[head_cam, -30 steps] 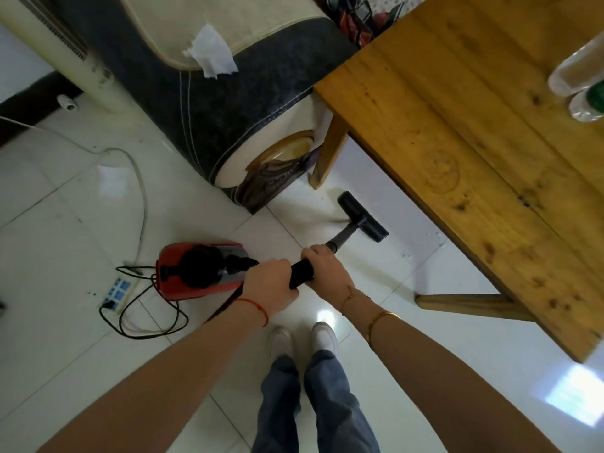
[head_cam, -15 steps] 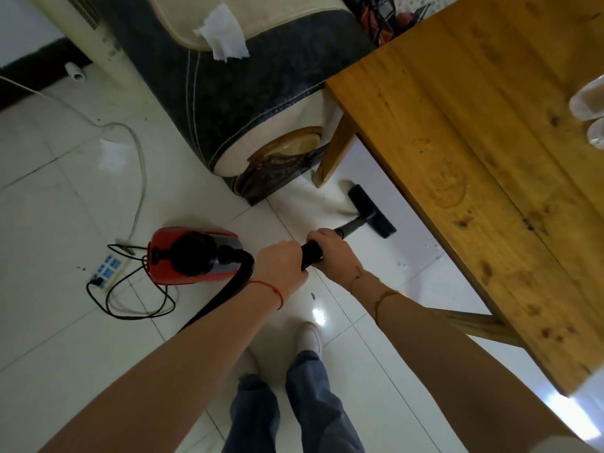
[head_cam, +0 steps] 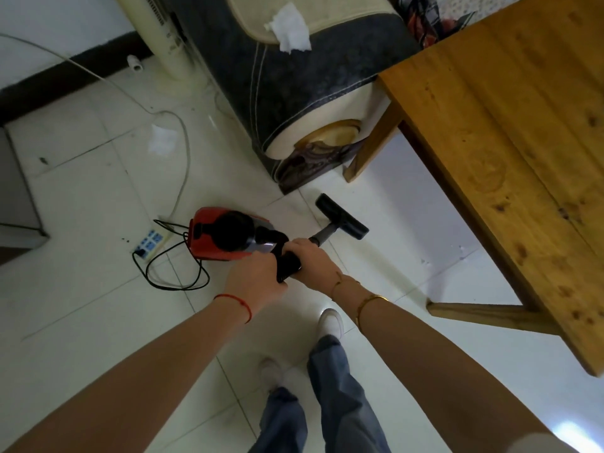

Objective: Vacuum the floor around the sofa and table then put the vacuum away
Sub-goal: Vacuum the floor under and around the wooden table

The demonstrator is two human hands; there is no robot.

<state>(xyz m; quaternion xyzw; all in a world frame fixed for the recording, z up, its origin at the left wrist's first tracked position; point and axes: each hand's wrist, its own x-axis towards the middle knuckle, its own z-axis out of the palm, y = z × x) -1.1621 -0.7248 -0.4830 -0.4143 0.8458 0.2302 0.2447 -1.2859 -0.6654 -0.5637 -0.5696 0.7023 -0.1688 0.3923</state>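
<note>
A red and black canister vacuum (head_cam: 222, 233) sits on the white tiled floor (head_cam: 81, 223). Its black wand handle (head_cam: 287, 263) is gripped by both hands: my left hand (head_cam: 258, 279) on the lower end, my right hand (head_cam: 313, 263) just above. The black floor nozzle (head_cam: 343, 217) rests on the tiles in front of the dark sofa's arm (head_cam: 294, 86), left of the wooden table (head_cam: 523, 132) and near its leg (head_cam: 372, 145).
A power strip (head_cam: 152, 241) with a looped black cord (head_cam: 170, 276) lies left of the vacuum, and a white cable (head_cam: 183, 152) runs to it. A standing fan base (head_cam: 170, 44) is by the wall. A white tissue (head_cam: 291, 27) lies on the sofa. My feet (head_cam: 330, 322) stand below.
The nozzle has been pulled back out from under the table edge toward the sofa's corner. My view has shifted back and left, and my feet have stepped apart.
</note>
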